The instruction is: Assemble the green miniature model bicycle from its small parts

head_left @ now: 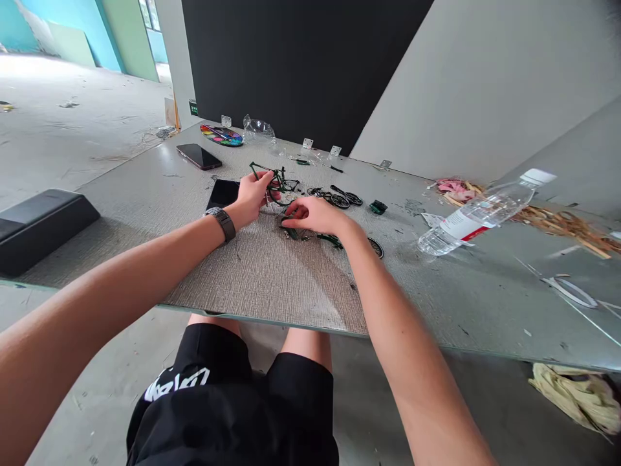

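My left hand, with a dark watch on the wrist, pinches a small dark green model bicycle frame above the table. Just to its right, my right hand has its fingers curled and pressed together low over small green parts; whether they grip anything is too small to tell. Behind the right hand lie small black model wheels. Another wheel shows beside the right forearm, near a green piece. A small dark green part rests further right.
A phone, a paint palette and clear plastic packaging are at the back left. A black box-like object stands far left. At right are a tilted clear water bottle and dry brown strips.
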Demonstrator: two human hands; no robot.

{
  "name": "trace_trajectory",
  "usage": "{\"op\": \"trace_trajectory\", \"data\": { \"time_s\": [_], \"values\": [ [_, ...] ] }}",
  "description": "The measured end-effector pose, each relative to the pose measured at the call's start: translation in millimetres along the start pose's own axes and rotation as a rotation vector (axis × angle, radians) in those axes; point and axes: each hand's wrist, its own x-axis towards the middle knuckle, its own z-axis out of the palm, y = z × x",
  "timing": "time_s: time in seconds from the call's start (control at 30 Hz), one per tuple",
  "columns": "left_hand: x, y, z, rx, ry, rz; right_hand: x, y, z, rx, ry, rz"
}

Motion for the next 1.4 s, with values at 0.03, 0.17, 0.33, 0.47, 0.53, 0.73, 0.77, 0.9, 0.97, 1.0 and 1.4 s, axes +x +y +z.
{"op": "trace_trajectory", "data": {
  "time_s": [0.03, 0.17, 0.33, 0.47, 0.53, 0.73, 0.77, 0.9, 0.97, 1.0, 1.4],
  "values": [
    [-0.9, 0.4, 0.3, 0.003, -0.007, 0.002, 1.6, 0.4, 2.1, 0.020, -0.017, 0.003],
    [-3.4, 1.2, 1.1, 0.008, -0.023, -0.003, 7.5, 7.1, 6.6, 0.133, -0.022, -0.009],
    [-2.2, 0.0, 0.2, 0.005, -0.029, 0.006, 4.7, 12.4, 1.1, 0.469, 0.070, -0.008],
    [-3.4, 0.3, 0.7, 0.011, -0.022, -0.015, -0.3, 9.3, -5.8, 0.743, 0.156, 0.048],
    [-4.6, 0.8, 1.5, 0.017, -0.030, -0.022, -0.4, 7.4, -7.3, 0.792, 0.191, 0.048],
    [-5.3, -0.9, 2.8, 0.036, -0.073, -0.018, 5.4, 5.4, -4.1, 0.843, 0.240, 0.053],
    [-5.3, -1.8, 2.6, 0.047, -0.090, -0.022, 6.8, 5.7, -3.0, 0.831, 0.277, 0.050],
    [-6.6, -6.7, 1.1, 0.111, -0.214, -0.004, 13.5, 11.1, 2.1, 0.712, 0.461, 0.048],
    [-7.9, -8.9, 1.0, 0.141, -0.272, 0.018, 16.6, 15.4, 4.9, 0.662, 0.496, 0.049],
    [-8.8, -9.6, 1.2, 0.157, -0.294, 0.027, 17.7, 17.5, 6.3, 0.641, 0.502, 0.050],
    [-12.8, -11.5, 4.3, 0.208, -0.351, 0.106, 19.5, 22.6, 11.8, 0.648, 0.489, 0.096]
  ]
}}
